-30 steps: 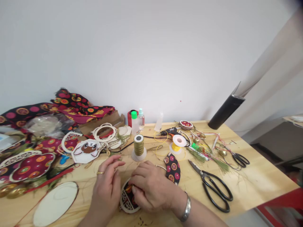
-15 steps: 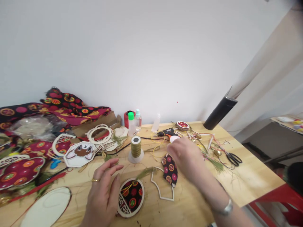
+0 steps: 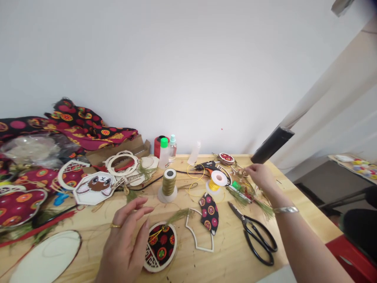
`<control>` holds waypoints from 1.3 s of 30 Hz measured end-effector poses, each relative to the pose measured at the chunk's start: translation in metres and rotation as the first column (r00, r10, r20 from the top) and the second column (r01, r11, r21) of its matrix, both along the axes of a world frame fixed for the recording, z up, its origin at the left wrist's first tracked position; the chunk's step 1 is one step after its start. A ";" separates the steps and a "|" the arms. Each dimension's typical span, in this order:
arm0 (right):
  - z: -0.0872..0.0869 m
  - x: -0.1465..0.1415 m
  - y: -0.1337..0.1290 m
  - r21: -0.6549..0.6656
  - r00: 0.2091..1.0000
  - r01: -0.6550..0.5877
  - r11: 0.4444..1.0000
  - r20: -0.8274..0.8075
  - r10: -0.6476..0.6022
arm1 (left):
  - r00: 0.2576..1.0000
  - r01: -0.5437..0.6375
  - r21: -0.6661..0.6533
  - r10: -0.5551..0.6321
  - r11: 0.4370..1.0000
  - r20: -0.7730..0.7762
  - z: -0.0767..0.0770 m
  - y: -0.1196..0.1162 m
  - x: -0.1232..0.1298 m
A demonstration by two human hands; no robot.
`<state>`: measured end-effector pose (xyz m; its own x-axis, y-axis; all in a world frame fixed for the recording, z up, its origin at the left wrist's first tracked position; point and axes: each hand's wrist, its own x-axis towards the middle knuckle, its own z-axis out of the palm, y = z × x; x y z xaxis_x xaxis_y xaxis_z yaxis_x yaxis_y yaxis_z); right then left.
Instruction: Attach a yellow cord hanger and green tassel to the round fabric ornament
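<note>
My left hand [image 3: 125, 237] hovers at the near edge of a round wooden-framed ornament [image 3: 161, 245] with dark patterned fabric, a yellow cord and an olive tassel. Its fingers are loosely spread and hold nothing. My right hand [image 3: 260, 179] reaches over tangled cords and small bells at the back right. Its fingers are drawn together there, and what they pinch, if anything, is unclear. Between the hands lie a curved patterned fabric piece [image 3: 209, 214], a white fan-shaped frame [image 3: 200, 247] under it, and black-handled scissors [image 3: 255, 232]. A yellow cord spool [image 3: 218, 181] stands behind the fabric.
An olive thread spool [image 3: 169, 184], a green-capped bottle [image 3: 164, 153] and a glue gun [image 3: 209, 166] stand or lie toward the wall. Left are a sheep-face panel [image 3: 96, 188], wooden rings, patterned cloth and a white oval [image 3: 47, 257]. A black cylinder [image 3: 272, 145] leans at right.
My right hand has let go of the yellow spool and moved right and back to the cords. The scissors now lie nearer me, in front of the right arm. The left hand has barely moved.
</note>
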<state>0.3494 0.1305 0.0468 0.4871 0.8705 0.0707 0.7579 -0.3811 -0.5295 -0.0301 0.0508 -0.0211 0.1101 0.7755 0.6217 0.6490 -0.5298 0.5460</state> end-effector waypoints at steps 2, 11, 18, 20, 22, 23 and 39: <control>0.014 0.002 -0.002 0.095 0.996 0.021 0.995 -0.088 -0.013 | 1.000 -0.001 -0.007 0.001 1.000 0.001 0.000 0.000 0.000; 0.070 -0.003 -0.005 0.364 0.852 0.020 0.931 -0.494 0.175 | 1.000 0.017 -0.014 -0.017 1.000 0.002 -0.001 0.001 0.001; 0.097 -0.024 -0.023 0.473 0.600 -0.123 0.873 -0.665 0.445 | 0.993 0.068 -0.071 -0.061 0.995 0.098 -0.008 -0.002 -0.002; 0.104 -0.040 -0.037 0.489 0.530 -0.198 0.849 -0.676 0.513 | 0.975 0.134 -0.131 -0.108 0.982 0.193 -0.007 -0.004 -0.002; 0.110 -0.061 -0.053 0.469 0.460 -0.295 0.833 -0.694 0.554 | 0.935 0.214 -0.216 -0.137 0.953 0.327 0.001 -0.007 -0.001; 0.111 -0.073 -0.061 0.444 0.431 -0.331 0.833 -0.714 0.552 | 0.911 0.256 -0.264 -0.141 0.930 0.389 0.007 -0.010 0.000; 0.020 -0.208 -0.087 0.110 0.169 -0.797 0.594 -0.904 0.393 | 0.582 0.727 -0.601 0.166 0.333 0.796 0.057 -0.055 -0.016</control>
<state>0.1414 0.0440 0.0672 -0.5704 0.7583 -0.3157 0.1241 -0.3003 -0.9457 -0.0458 -0.0047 0.0362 0.4007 0.8536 -0.3329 -0.2063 0.4381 0.8749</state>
